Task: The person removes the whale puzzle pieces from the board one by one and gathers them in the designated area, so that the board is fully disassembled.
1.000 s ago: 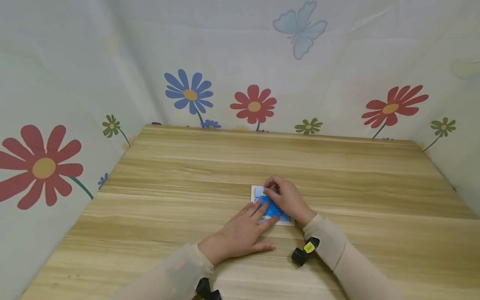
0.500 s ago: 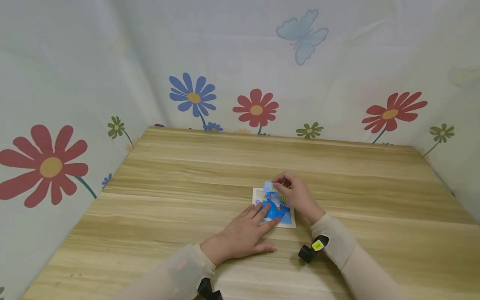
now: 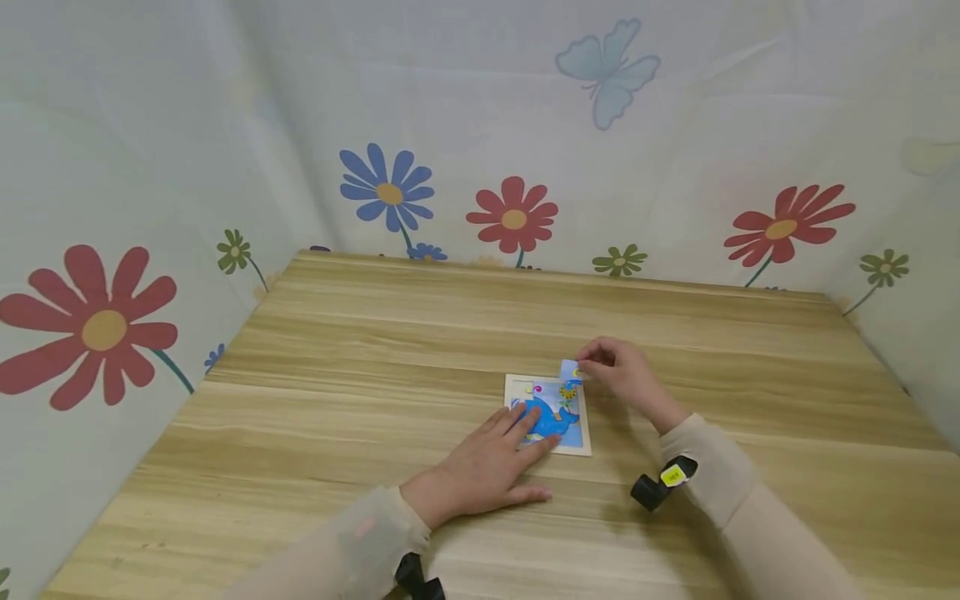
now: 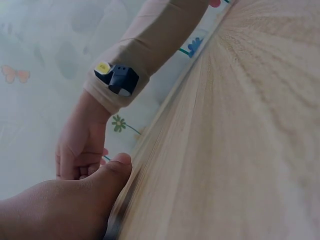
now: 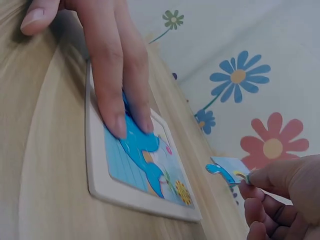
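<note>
Blue puzzle piece (image 3: pixel 569 371) pinched by right hand (image 3: pixel 628 377), framed puzzle (image 5: pixel 142 201) under left hand (image 3: pixel 483 468), its fingers straight

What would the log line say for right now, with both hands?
left hand: resting on framed puzzle | right hand: pinching loose piece in the air | framed puzzle: flat on table

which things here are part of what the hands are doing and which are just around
Part of the job:
- puzzle piece, pinched by the right hand
- framed picture puzzle, with the left hand's fingers resting on it

Just around:
- wooden table, only the support
- flower-printed cloth behind
- black wrist cameras, worn, not handled
</note>
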The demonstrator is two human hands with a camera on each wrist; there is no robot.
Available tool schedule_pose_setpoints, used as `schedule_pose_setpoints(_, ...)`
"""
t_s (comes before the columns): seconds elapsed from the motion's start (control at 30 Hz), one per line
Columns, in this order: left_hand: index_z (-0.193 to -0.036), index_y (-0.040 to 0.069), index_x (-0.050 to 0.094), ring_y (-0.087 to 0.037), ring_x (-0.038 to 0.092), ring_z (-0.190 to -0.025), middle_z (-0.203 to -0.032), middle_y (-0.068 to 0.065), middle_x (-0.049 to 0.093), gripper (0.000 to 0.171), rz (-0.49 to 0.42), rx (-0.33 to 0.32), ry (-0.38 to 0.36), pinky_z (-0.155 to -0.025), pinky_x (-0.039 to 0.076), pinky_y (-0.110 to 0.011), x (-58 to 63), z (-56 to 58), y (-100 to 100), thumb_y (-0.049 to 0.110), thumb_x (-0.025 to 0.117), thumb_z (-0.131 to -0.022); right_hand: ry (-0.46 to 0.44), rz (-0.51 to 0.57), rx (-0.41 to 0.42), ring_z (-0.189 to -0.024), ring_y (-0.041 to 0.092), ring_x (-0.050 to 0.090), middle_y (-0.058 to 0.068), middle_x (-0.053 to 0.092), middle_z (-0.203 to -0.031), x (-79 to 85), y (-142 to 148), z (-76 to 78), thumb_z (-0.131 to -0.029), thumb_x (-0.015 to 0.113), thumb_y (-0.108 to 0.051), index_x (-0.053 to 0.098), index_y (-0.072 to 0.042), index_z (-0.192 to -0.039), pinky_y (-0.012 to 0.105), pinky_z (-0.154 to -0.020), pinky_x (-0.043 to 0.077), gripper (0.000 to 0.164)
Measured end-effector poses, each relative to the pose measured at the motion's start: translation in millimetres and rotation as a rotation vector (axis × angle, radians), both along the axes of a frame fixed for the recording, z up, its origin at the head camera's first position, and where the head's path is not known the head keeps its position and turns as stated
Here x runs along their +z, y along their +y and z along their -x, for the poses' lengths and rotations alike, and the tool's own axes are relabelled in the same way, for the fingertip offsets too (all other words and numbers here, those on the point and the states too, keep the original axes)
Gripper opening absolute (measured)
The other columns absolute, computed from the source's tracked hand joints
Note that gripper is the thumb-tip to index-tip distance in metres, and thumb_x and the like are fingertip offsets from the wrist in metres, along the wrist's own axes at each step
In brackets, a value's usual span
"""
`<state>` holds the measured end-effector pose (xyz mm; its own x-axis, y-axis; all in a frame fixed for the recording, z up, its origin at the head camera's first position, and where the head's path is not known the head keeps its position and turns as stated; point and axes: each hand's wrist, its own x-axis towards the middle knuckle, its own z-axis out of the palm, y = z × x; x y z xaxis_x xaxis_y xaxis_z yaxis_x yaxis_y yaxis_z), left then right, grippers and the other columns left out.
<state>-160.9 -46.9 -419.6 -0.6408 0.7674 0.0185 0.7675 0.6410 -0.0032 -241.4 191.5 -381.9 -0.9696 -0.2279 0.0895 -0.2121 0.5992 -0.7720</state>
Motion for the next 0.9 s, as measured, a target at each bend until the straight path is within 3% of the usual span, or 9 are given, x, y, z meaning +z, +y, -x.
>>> schedule_pose_setpoints(0.43, -0.149, 0.026, 0.036, -0.032, 0.025, -0.147, -0.157, -0.014, 0.030, 0.067, -0.011, -0.001, 0.005, -0.119, 0.024, -0.044, 0.3, 0.6, 0, 0.065, 0.037, -0.094, -0.100, -0.101, -0.005, -0.073, 0.014, 0.048, 0.010, 0.062, -0.087, 1.0, 28, 1.2, -0.093, 0.060, -0.009, 0.064, 0.002, -0.102, 0.022, -0.060, 0.042, 0.015)
schedule_pose_setpoints(0.67, -0.150, 0.027, 0.035, -0.032, 0.024, -0.147, -0.157, -0.013, 0.029, 0.067, 0.003, 0.002, 0.005, -0.120, 0.023, -0.043, 0.1, 0.7, -1, 0.065, 0.036, -0.094, -0.141, -0.111, -0.006, -0.068, 0.013, 0.050, 0.009, 0.061, -0.083, -6.2, 33, 1.8, -0.093, 0.060, -0.009, 0.063, 0.003, -0.101, 0.022, -0.057, 0.045, 0.015)
schedule_pose_setpoints(0.9, -0.150, 0.027, 0.035, -0.032, 0.024, -0.147, -0.157, -0.014, 0.030, 0.067, 0.001, -0.006, 0.009, -0.120, 0.023, -0.044, -0.9, 1.6, -1, 0.065, 0.035, -0.094, -0.128, -0.158, -0.034, -0.073, 0.014, 0.052, 0.011, 0.064, -0.088, -17.8, 35, 3.7, -0.093, 0.059, -0.009, 0.064, 0.001, -0.101, 0.024, -0.062, 0.047, 0.014)
